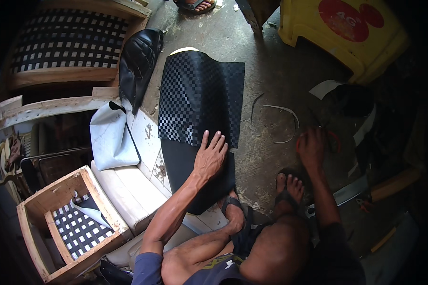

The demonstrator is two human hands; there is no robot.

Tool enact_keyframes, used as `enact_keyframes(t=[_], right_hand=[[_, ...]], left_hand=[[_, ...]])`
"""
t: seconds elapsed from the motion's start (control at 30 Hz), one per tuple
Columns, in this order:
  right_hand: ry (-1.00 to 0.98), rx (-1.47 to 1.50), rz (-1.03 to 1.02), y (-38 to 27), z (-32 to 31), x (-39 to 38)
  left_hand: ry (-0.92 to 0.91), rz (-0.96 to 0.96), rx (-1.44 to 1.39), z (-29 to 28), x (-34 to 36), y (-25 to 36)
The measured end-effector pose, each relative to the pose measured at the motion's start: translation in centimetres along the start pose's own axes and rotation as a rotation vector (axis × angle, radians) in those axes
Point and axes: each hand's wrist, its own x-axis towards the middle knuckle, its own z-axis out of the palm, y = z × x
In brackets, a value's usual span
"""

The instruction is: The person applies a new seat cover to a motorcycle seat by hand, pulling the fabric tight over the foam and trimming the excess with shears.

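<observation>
While the person sits low over the stained concrete floor (271,71), the head view shows the left hand (210,156) laid flat with its fingers spread on a black checker-patterned vinyl cover (199,95), which is draped over a long seat shape lying on the floor and running from near the left foot away toward the far side. The palm rests where the checkered part meets the plain black lower part (190,175). To the right, the right hand (312,148) reaches down to the floor, fingers curled over a small tool with red handles (335,141); whether it grips the tool cannot be told. Thin pale offcut strips (285,114) lie on the floor between the cover and that hand. Left of the cover sit a grey-white sheet of material (111,137), a black quilted piece (138,61) and a wooden frame with black woven webbing (73,228). A yellow plastic stool (337,42) stands far right.
</observation>
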Motion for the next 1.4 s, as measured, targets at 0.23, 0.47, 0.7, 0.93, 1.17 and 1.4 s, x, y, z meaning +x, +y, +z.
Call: enact_keyframes(t=[0.23,0.47,0.7,0.93,1.17,1.4], right_hand=[[-0.329,0.405,-0.226,-9.3,5.1,-1.8],[-0.863,0.601,0.131,-16.1,12.6,-5.1],[-0.888,0.816,-0.77,-26.1,8.7,-4.5],[-1.33,1.163,-1.024,-36.9,4.3,-5.4],[-1.452,1.083,-0.895,-31.7,4.7,-7.1],[-1.392,1.082,-0.946,-34.9,4.3,-5.9]], left_hand=[[0.539,-0.585,-0.44,-1.6,-4.8,-1.0],[0.186,-1.491,-0.523,6.3,-15.5,-5.6],[0.232,-1.504,-1.579,13.1,-24.7,-3.3],[0.428,-1.476,-1.124,20.1,-41.6,-5.5],[0.166,-1.905,-1.643,7.4,-33.2,-1.1],[0.556,-1.741,-1.791,13.1,-32.2,0.0]])
